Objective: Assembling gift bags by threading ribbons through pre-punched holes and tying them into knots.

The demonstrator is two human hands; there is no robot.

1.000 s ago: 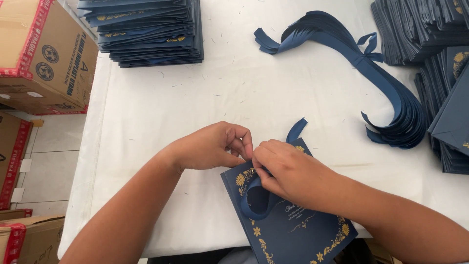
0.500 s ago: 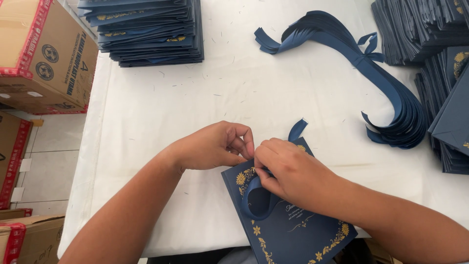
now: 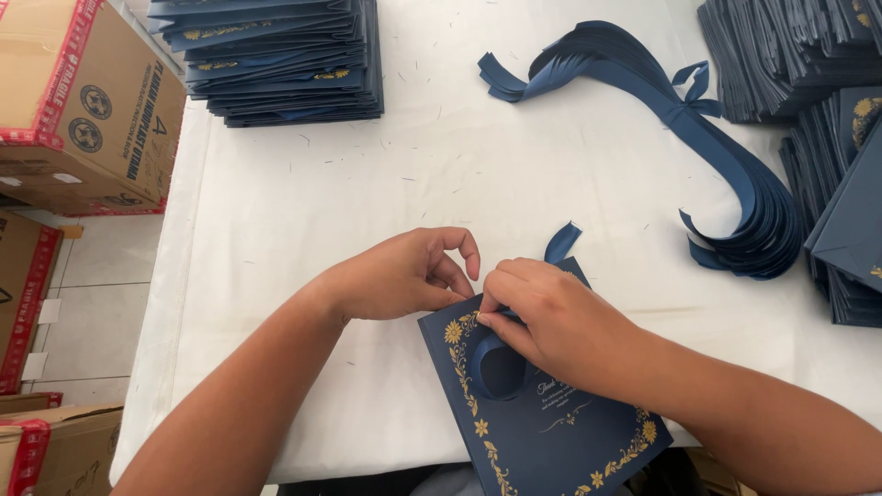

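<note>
Ribbon (image 3: 501, 367) looped on the card (image 3: 551, 422) at lower centre; your right hand (image 3: 551, 321) pinched it at the card's corner, your left hand (image 3: 404, 276) half-curled alongside, steadying.

head camera, looking down, close above table (image 3: 367, 202)

I see open counter (image 3: 303, 211) ahead of and left of my hands, wide enough to pass. Stack of navy cards (image 3: 285, 60) blocks far left, ribbon bundle (image 3: 726, 184) curves across far right, more card piles (image 3: 827, 138) wall the right edge. Cardboard boxes (image 3: 83, 101) stand off the left edge.
</note>
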